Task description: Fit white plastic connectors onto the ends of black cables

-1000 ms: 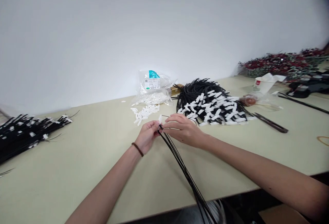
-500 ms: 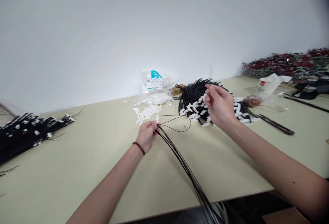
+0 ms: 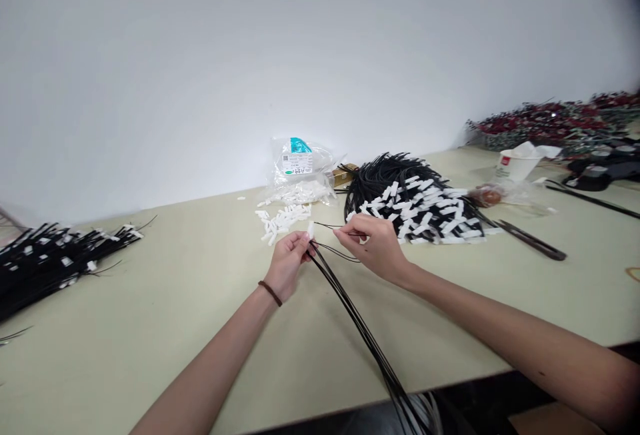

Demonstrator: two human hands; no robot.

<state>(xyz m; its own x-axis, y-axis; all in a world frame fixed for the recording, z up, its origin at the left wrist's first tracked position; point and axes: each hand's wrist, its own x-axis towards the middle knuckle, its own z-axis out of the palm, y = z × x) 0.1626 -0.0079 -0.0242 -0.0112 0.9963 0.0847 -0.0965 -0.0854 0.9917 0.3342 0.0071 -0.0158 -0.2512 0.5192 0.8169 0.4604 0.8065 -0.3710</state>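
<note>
My left hand [image 3: 289, 263] is closed, pinching a small white connector [image 3: 311, 229] together with the top of a bundle of thin black wires [image 3: 357, 326] that runs down off the table's near edge. My right hand [image 3: 376, 245] is closed in a pinch on a single black wire [image 3: 334, 226] whose free end points left toward the connector. A brown band sits on my left wrist. Just beyond my hands lie loose white connectors [image 3: 280, 219] and a heap of black wires with white connectors [image 3: 411, 199].
A clear plastic bag [image 3: 299, 165] of white connectors stands by the wall. Another pile of finished black wires [image 3: 47, 258] lies at the far left. At the right are a white paper cup [image 3: 515, 163], black tools [image 3: 530, 240] and red-and-green wire bundles [image 3: 550, 120].
My right hand went out to the heap of finished wires and has come back beside my left hand, now pinching a single black wire. My left hand stayed in place.
</note>
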